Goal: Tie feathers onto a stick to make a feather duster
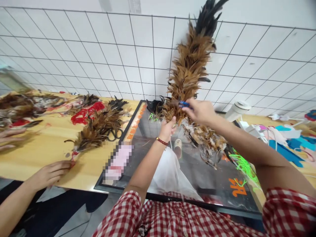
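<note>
Head view, from the left edge: a co-worker's hand (11, 138) lies flat on the pale wooden table (44, 151), fingers spread, beside a heap of loose brown and grey feathers (22, 107). Lower down, a second hand of that co-worker (50, 172) rests by the red-wrapped end of a short bundle of brown feathers (97, 130) lying on the wood. Tangles of red cord (85, 113) and a pair of black-handled scissors (115, 134) sit near that bundle.

Toward the middle, a black-framed glossy board (138, 131) covers the table in front of the person in the red-and-white checked shirt (172, 219). Their left hand (168, 128), a red bead bracelet (161, 141) on the wrist, is closed around the lower end of a tall feather duster of brown, black-tipped plumes (191, 62), held upright above the board. The right hand (199, 110) pinches a small blue tool or clip (184, 104) against the duster's base; what exactly it is I cannot tell.

The duster looks thickly covered along most of its length, so I judge the feathering well advanced, with work going on at the bottom end only. Loose feathers (207, 138) piled on the board suggest material left to add. Farther right lie neon green cord (244, 166), a white lamp-like object (238, 110) and blue and pink felt scraps (286, 143).
</note>
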Motion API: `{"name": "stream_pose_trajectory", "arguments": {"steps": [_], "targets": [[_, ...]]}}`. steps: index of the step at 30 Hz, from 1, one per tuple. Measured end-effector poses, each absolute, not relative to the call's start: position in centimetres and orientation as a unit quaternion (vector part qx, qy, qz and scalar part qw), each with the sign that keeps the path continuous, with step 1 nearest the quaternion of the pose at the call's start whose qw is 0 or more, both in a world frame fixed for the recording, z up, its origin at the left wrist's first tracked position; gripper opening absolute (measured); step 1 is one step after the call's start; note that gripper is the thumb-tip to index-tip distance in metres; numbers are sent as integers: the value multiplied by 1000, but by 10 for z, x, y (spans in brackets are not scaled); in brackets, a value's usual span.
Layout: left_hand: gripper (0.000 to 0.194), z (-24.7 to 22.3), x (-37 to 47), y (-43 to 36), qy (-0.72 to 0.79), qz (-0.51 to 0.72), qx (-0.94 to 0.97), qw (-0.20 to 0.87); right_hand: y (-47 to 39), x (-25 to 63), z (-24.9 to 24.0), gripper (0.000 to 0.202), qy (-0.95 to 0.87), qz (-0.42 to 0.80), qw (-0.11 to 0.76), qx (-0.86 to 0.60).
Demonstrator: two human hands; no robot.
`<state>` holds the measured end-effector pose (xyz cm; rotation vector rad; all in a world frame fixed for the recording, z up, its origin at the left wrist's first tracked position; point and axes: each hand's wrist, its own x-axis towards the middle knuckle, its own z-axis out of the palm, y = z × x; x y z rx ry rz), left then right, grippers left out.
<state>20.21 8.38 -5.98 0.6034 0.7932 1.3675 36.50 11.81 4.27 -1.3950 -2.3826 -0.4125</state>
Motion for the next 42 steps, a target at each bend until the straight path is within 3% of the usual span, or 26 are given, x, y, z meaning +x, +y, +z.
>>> {"name": "stream_pose_trajectory", "arguments": {"steps": [3, 7, 9, 11, 13, 15, 18, 20, 24, 29, 33, 39, 42], "targets": [[31, -62, 204, 84, 381, 614, 296, 624, 134, 356, 46, 47, -834, -145, 113, -519], [24, -69, 202, 90, 437, 608, 379, 544, 194, 401, 115, 47, -679, -153, 297, -653], [13, -76, 200, 94, 473, 624, 447, 433, 207, 426, 141, 43, -619, -163, 389, -663], [16, -83, 196, 96, 511, 616, 522, 296, 199, 434, 143, 43, -621, -171, 434, -630], [31, -89, 192, 97, 551, 575, 577, 181, 173, 424, 119, 45, -680, -173, 412, -582], [46, -93, 189, 96, 580, 533, 606, 109, 142, 401, 82, 50, -758, -168, 321, -542], [58, -96, 186, 94, 599, 495, 627, 59, 110, 364, 32, 55, -834, -160, 165, -502], [61, -96, 184, 94, 606, 479, 634, 36, 109, 353, 17, 56, -840, -159, 118, -505], [64, -97, 177, 95, 623, 435, 650, -12, 150, 377, 32, 57, -777, -145, 134, -598], [67, -96, 162, 99, 653, 364, 661, -65, 211, 457, 71, 48, -622, -105, 300, -716], [67, -91, 153, 101, 667, 335, 661, -77, 193, 455, 66, 46, -629, -106, 397, -661], [66, -89, 147, 102, 659, 348, 663, -62, 99, 333, 18, 48, -800, -97, 209, -553], [65, -89, 146, 102, 649, 362, 666, -60, 87, 299, 5, 49, -820, -73, 170, -542]]}}
